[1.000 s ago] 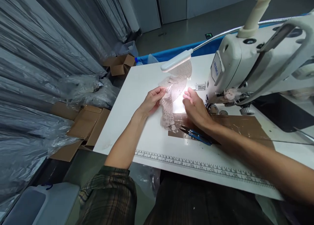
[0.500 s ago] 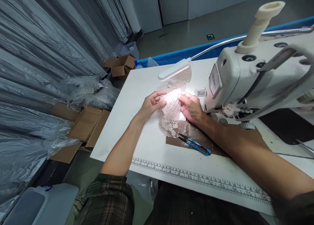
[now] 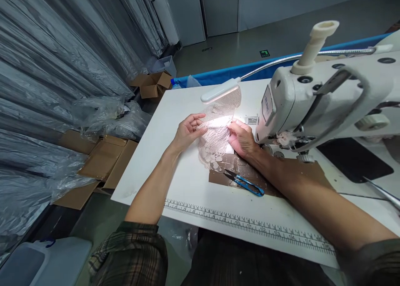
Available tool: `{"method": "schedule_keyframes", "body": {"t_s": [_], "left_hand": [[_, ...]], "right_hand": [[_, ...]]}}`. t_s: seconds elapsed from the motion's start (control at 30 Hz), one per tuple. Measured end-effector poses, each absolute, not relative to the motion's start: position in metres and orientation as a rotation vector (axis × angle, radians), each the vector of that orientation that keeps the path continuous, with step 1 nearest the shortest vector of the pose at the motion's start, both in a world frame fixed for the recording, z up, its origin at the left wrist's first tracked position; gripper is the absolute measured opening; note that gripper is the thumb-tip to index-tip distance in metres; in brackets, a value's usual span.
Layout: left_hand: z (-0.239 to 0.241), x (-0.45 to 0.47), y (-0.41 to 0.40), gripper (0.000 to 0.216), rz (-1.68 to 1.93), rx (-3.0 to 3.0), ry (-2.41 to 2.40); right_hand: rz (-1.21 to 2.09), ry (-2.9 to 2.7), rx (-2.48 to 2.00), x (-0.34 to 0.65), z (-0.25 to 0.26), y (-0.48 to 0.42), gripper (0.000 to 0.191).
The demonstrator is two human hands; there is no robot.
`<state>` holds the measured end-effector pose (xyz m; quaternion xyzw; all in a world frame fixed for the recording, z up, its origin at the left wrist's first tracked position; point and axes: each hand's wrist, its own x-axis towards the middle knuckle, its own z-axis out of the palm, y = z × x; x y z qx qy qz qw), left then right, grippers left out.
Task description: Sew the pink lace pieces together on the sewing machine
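A piece of pale pink lace [image 3: 214, 146] lies on the white sewing table [image 3: 175, 152] under a bright lamp. My left hand [image 3: 186, 131] pinches its upper left edge with curled fingers. My right hand [image 3: 241, 137] grips the upper right edge, close to the foot of the white sewing machine [image 3: 315, 98]. The lace hangs between both hands and spreads toward me. More lace lies further back under the lamp head [image 3: 220, 90].
Blue thread snips [image 3: 245, 182] lie on a brown patch [image 3: 296, 175] just right of the lace. A printed ruler [image 3: 250, 227] runs along the table's near edge. Cardboard boxes [image 3: 103, 161] and plastic-wrapped rolls [image 3: 56, 69] fill the floor at left.
My right hand went from flat on the table to gripping the lace's right edge. Both hands now hold the lace stretched between them under the lamp.
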<state>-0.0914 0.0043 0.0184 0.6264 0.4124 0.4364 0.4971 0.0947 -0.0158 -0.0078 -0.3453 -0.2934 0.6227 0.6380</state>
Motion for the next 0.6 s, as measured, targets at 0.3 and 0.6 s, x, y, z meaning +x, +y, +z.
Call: {"method": "schedule_keyframes", "body": {"t_s": [0.3, 0.6], "left_hand": [[0.0173, -0.0919, 0.0058, 0.052, 1.079, 1.565, 1.017], [0.0161, -0.0906, 0.0058, 0.048, 1.07, 1.569, 1.03]], "right_hand": [[1.426, -0.616, -0.77, 0.0961, -0.0116, -0.0169, 0.035], [1.439, -0.626, -0.707, 0.0926, -0.0141, -0.0151, 0.026]]}}
